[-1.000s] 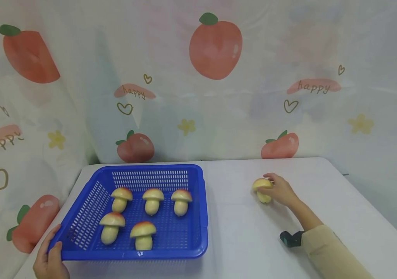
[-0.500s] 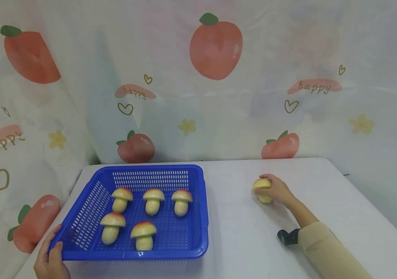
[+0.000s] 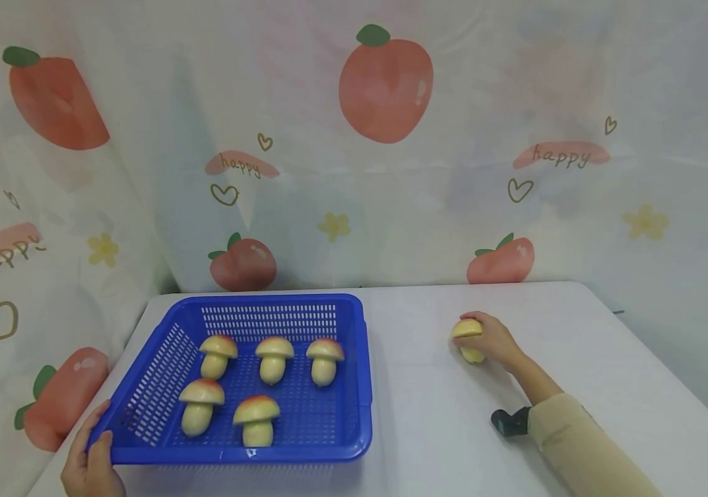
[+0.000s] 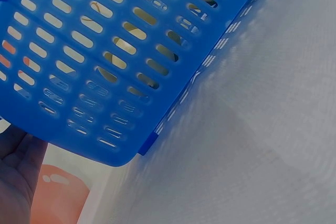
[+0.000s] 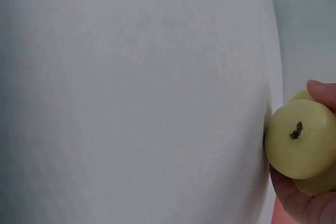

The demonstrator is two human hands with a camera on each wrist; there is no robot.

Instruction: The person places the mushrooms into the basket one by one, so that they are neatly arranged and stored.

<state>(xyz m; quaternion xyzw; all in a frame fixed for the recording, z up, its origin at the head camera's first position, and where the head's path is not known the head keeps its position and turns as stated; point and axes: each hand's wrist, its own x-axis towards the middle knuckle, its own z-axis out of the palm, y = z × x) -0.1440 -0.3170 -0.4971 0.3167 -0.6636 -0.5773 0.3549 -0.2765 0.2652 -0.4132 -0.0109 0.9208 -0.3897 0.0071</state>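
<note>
A blue plastic basket [image 3: 304, 452] stands on the left of the table, and my left hand [image 3: 94, 455] grips its near left corner. In the left wrist view, the fingers lie at the rim of the slotted basket wall [image 4: 73, 140]. Several toy mushrooms, one of them a front mushroom [image 3: 257, 421], lie inside with reddish-yellow caps and pale stems. On the right of the table my right hand [image 3: 493, 342] holds another mushroom [image 3: 467, 329] round its cap. The right wrist view has this mushroom's round stem end [image 5: 302, 140] with a dark mark, thumb and fingers on either side.
The white table [image 3: 416, 414] spans the front, with bare surface between the basket and the right hand. A dark wrist device [image 3: 509, 422] sits at the right sleeve [image 3: 577, 442]. A fruit-printed curtain [image 3: 304, 193] hangs behind and on the left.
My right hand has closed its fingers further round the mushroom, and the right forearm has shifted slightly left. The left hand and the basket stay as they were.
</note>
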